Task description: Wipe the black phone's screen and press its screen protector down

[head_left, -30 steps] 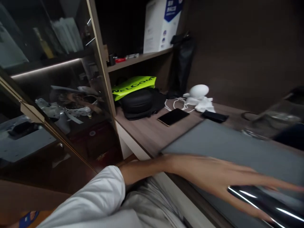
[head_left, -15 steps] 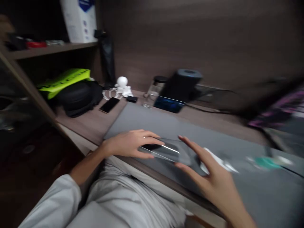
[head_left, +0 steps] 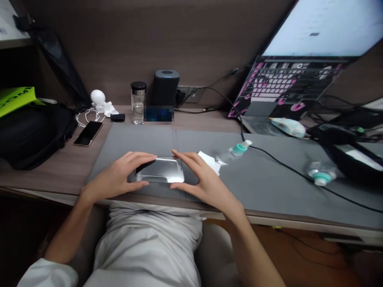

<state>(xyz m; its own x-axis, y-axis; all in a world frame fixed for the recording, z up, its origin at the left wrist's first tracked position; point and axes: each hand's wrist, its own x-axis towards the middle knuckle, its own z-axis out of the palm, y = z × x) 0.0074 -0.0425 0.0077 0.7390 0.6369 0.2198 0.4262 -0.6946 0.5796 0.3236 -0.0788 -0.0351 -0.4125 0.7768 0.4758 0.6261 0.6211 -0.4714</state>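
- Head view: left hand (head_left: 115,177) grips glossy slab (head_left: 158,169) by its left edge
- Right hand (head_left: 203,179) grips its right edge
- Slab sits between hands on grey desk mat (head_left: 134,139), near front; maybe a phone, glare hides detail
- White paper (head_left: 209,161) touches right hand
- Plastic bottle (head_left: 235,153) lies just beyond

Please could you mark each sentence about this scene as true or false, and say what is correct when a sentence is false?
1. The left hand and the right hand are on opposite sides of a glossy rounded rectangular slab. True.
2. A black smartphone lies on the grey desk mat. False: it lies on the brown wooden desk beside the mat.
3. A clear plastic bottle with a teal cap lies on its side on the mat. True.
4. The laptop with a pink-patterned keyboard is closed. False: it stands open, with its screen lit.
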